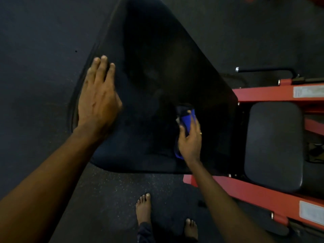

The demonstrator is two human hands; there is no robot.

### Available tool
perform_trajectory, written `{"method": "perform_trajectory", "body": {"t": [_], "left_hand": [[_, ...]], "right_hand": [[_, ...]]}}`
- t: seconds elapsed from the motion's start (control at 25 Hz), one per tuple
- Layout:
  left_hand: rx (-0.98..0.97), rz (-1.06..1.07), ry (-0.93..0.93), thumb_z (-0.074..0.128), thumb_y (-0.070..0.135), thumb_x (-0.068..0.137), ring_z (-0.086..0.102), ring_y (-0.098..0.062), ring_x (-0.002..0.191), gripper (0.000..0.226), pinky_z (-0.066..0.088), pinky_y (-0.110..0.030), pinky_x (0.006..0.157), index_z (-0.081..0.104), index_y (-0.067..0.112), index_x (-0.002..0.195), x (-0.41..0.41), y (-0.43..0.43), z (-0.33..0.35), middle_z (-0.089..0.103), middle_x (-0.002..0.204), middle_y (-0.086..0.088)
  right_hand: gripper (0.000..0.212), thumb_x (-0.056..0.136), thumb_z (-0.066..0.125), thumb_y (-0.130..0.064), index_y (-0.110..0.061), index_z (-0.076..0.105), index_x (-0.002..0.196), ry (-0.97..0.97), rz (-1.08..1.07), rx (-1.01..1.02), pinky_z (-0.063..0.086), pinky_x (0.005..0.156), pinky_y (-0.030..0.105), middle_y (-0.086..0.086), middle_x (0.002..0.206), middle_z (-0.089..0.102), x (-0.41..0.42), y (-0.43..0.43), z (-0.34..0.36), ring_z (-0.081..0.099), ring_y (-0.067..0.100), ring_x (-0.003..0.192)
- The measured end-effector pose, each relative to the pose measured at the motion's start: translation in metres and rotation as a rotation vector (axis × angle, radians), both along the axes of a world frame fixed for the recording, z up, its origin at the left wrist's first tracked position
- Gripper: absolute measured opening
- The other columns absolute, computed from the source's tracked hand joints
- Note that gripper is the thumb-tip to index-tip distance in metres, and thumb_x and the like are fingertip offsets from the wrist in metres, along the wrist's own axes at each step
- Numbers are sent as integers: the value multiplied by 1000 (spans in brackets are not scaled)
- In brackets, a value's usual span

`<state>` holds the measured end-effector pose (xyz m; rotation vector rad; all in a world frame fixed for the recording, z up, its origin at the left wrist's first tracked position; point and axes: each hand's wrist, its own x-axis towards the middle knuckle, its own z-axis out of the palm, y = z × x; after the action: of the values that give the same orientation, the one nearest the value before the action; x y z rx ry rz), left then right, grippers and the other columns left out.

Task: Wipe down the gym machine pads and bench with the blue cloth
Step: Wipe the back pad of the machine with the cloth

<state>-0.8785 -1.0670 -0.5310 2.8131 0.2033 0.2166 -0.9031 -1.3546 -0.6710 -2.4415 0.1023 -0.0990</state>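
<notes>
1. left hand [98, 95]: fingers straight, flat on left edge of black pad [157, 58].
2. right hand [190, 137]: grips blue cloth [186, 120], pressed on pad's lower middle.
3. red frame [259, 92], pale labels [308, 92]: writing blurred, unreadable.

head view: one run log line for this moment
left hand flat on large black pad | right hand grips blue cloth on pad

Pressing the blue cloth [187, 120] onto the big black pad [157, 67].
Bracing with the left hand [98, 95] flat on the pad's left edge; gripping the bunched cloth in the right hand [190, 140] near the lower middle; standing barefoot on dark floor [35, 50] beside a smaller pad [273, 146] on a red frame [263, 93].
</notes>
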Motion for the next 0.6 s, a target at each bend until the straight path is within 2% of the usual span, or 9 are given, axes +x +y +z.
{"method": "perform_trajectory", "body": {"t": [0.08,0.16,0.2,0.28,0.36,0.44,0.52,0.6], "left_hand": [[18,-111,4,34,12,96,27,-37,148,54,21,-45,123,40,-8,146,-4,-41,-20,34,156,-26],[93,-169,67,33,18,99,27,-36,148,54,18,-45,124,39,-7,147,-11,-77,-41,35,156,-25],[122,-154,88,35,20,101,25,-34,150,54,15,-44,125,36,-6,149,-13,-85,-49,33,158,-23],[132,-112,74,39,20,101,25,-33,150,54,13,-42,125,36,-4,149,-12,-90,-54,33,158,-21],[155,-83,40,36,25,99,27,-32,149,56,13,-42,125,38,-2,148,-13,-91,-52,35,157,-21],[163,-79,42,34,29,99,26,-32,149,58,13,-42,125,38,0,149,-11,-93,-51,34,158,-19],[168,-73,50,35,33,99,24,-30,150,59,11,-40,125,37,2,149,-10,-92,-53,34,158,-18],[189,-71,42,36,36,98,25,-30,149,60,8,-37,124,38,3,149,-11,-91,-55,35,158,-18]], "right_hand": [[57,96,54,-36,-8,49,146,192,-357,82,38,108,35,16,150,48,6,-43,-25,49,35,135],[56,97,58,-36,-10,50,146,278,-496,101,39,106,38,15,150,48,7,-47,-28,49,35,135],[56,96,58,-37,-11,50,146,220,-442,100,40,106,37,13,150,48,4,-38,-23,50,34,134],[58,97,56,-45,-20,47,149,58,-156,110,38,110,33,8,154,45,-19,-10,-4,48,27,137],[61,99,51,-47,-31,34,155,41,170,106,31,115,31,1,162,31,-55,8,14,35,19,146],[63,99,54,-37,-33,29,157,45,370,69,31,117,35,-2,165,24,-59,-13,11,29,19,149],[64,96,58,-28,-29,34,156,-2,351,16,34,115,35,2,162,31,-33,-55,-16,35,20,147],[61,95,57,-27,-22,40,153,35,125,-4,34,113,32,7,158,39,-6,-107,-52,43,24,141]]}}
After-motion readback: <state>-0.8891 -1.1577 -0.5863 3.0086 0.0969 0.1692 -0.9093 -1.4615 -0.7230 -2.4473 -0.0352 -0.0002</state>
